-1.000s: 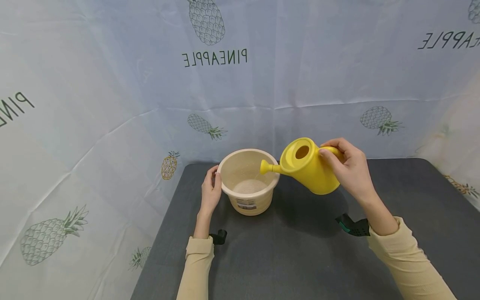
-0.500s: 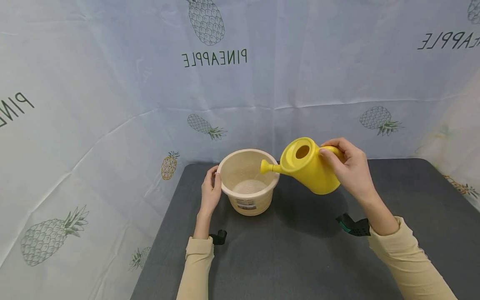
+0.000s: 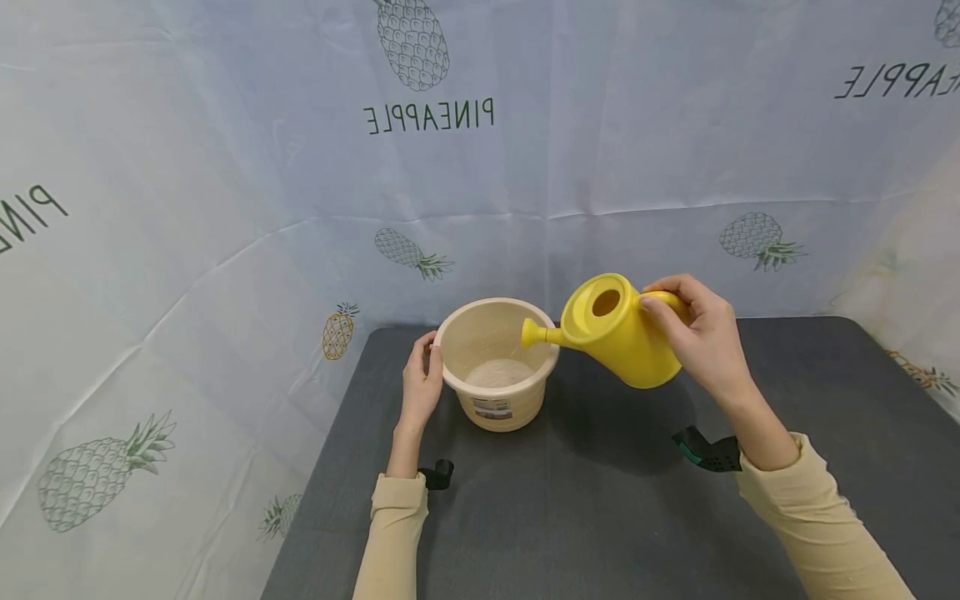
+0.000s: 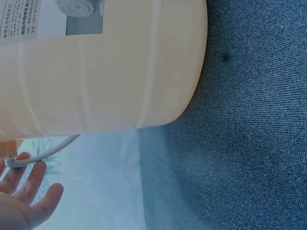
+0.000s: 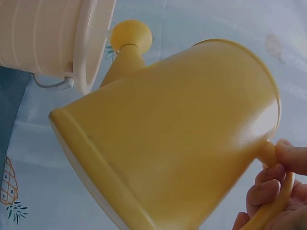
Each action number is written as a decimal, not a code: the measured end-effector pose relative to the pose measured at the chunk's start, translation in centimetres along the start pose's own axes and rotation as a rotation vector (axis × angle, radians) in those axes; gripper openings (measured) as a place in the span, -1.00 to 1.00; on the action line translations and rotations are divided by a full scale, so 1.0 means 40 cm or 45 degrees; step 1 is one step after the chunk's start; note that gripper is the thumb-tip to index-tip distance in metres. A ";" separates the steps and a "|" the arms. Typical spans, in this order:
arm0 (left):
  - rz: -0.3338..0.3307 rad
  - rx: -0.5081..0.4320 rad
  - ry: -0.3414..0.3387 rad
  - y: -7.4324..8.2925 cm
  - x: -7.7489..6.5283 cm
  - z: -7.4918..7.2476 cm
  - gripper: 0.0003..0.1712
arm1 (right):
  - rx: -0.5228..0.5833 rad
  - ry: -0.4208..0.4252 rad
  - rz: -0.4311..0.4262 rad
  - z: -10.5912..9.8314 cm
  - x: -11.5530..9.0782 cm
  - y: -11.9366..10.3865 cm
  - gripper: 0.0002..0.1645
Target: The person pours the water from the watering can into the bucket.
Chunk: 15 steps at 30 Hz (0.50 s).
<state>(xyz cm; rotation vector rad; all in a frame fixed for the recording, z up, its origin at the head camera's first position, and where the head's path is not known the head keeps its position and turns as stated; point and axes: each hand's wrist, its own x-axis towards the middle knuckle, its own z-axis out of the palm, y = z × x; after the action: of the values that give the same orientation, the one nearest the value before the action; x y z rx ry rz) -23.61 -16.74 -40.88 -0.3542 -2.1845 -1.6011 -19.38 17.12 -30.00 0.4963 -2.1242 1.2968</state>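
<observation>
A cream plastic bucket (image 3: 468, 392) with a paper label stands upright on the dark table. My left hand (image 3: 422, 385) holds its left rim; in the left wrist view, fingers (image 4: 36, 179) of this hand lie at the grey bail handle (image 4: 50, 152). My right hand (image 3: 697, 333) grips the handle of a yellow watering can (image 3: 630, 346), raised off the table and tilted left. The can's rose, the round spout end, hangs over the bucket's right rim. Faint thin streaks, apparently water, run from it into the bucket. The right wrist view shows fingers (image 5: 266, 189) curled round the can's handle.
The dark cloth-covered table (image 3: 570, 525) reaches toward the front. A pale curtain (image 3: 615, 150) with pineapple prints hangs behind and along the left side. Black straps with small mounts (image 3: 708, 452) sit on both wrists, near the cream sleeves.
Almost nothing differs. My right hand and the watering can have shifted very slightly up and to the right; the left hand and the bucket stay put.
</observation>
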 end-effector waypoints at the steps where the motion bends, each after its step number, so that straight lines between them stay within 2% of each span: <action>1: 0.001 -0.001 0.000 0.000 0.000 0.000 -0.60 | 0.000 0.001 0.000 0.000 0.000 0.000 -0.84; 15: 0.007 -0.006 -0.003 0.002 0.001 0.000 -0.60 | -0.006 0.010 -0.005 -0.001 0.001 -0.004 -0.85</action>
<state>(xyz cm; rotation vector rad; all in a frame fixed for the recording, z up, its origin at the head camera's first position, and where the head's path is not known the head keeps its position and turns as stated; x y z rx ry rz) -23.59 -16.72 -40.79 -0.3632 -2.1803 -1.6041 -19.30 17.10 -29.87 0.4923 -2.1183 1.2890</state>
